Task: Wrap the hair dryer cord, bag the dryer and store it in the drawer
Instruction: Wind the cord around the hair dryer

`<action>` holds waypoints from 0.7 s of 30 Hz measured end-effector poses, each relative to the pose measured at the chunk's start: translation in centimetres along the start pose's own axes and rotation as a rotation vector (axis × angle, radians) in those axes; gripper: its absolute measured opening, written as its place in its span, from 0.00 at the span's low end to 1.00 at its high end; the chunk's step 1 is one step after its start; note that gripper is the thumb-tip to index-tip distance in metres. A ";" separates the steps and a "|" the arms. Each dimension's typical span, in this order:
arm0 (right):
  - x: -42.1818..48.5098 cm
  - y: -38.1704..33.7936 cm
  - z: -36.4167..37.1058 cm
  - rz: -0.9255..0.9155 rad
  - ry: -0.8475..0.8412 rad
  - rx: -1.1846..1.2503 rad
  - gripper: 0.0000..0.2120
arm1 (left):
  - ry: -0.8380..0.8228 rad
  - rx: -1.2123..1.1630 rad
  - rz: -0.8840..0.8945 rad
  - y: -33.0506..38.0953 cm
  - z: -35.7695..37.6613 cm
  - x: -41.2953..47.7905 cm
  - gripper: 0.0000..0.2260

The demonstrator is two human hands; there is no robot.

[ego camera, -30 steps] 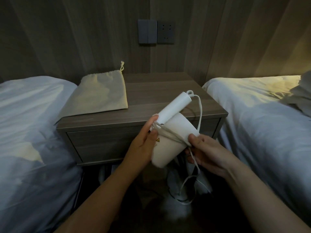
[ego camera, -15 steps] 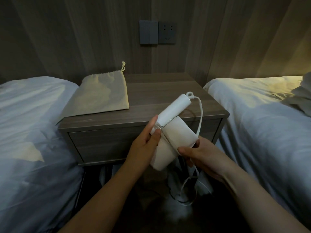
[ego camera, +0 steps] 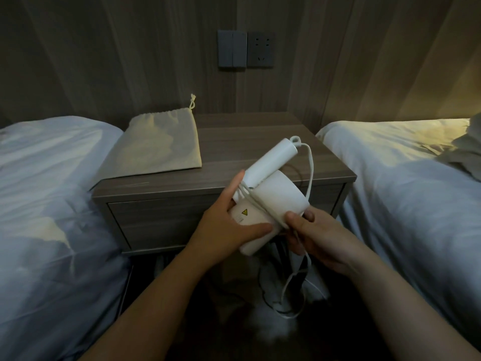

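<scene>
**Both hands on the dryer, cord looped round the barrel**

Head view, looking down at the hands. The left hand (ego camera: 223, 225) has a firm grip on the white plastic folding hair dryer (ego camera: 278, 201). Its thumb lies flat across the near face of the barrel, just under a small yellow warning triangle (ego camera: 244, 212), and its fingers reach up round the far side by the hinge. The hair dryer is up in the air between the two hands. Its handle (ego camera: 270, 162) is folded against the barrel and points up and away from the left fingertips.

The right hand (ego camera: 320, 238) is just beside the left, against the barrel's lower right edge. Its thumb and forefinger are closed in a pinch on the thin white cord (ego camera: 311, 173), with the other fingers curled underneath. Several turns of cord cross the barrel on a slant, from the left fingers down to that pinch. From the handle's tip the cord arcs out and drops behind the barrel toward the right hand. Below that hand the slack hangs in a loop toward the dark floor.

Beyond both hands stands a grey-brown wooden nightstand (ego camera: 260, 136). Its drawer (ego camera: 161, 220) is closed, its front just left of the left hand. On top, well beyond and left of the left hand, a beige cloth drawstring bag (ego camera: 158, 144) lies flat. White-sheeted beds flank the arms, left (ego camera: 46, 204) and right (ego camera: 403, 191). High above the hands, a grey wall switch (ego camera: 232, 49) and socket (ego camera: 260, 49) sit side by side.
</scene>
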State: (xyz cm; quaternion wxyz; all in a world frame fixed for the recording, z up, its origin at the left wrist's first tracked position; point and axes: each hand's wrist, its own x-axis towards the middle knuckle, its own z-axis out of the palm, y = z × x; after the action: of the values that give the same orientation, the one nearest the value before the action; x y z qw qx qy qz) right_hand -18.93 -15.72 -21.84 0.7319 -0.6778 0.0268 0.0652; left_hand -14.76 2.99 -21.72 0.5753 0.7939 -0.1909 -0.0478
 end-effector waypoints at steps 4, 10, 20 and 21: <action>-0.3 -1.0 -0.9 -0.080 -0.013 -0.144 0.19 | 0.082 0.061 0.035 0.5 -0.6 -0.1 0.46; -0.5 -2.5 -1.6 -0.115 0.219 -0.187 0.11 | 0.136 0.140 0.074 1.3 -0.6 -0.4 0.48; -1.4 -2.2 1.1 -0.022 0.129 -0.331 0.11 | 0.236 0.270 0.144 1.6 0.6 -1.0 0.47; -1.5 -2.5 1.0 -0.011 0.105 -0.377 0.11 | 0.244 0.316 0.161 1.5 0.5 -1.0 0.48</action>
State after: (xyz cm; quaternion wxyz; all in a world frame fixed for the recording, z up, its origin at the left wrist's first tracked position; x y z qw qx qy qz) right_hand -20.18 -14.95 -19.10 0.5900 -0.8054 0.0487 0.0296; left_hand -16.18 2.46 -20.61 0.4644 0.8564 -0.1876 0.1253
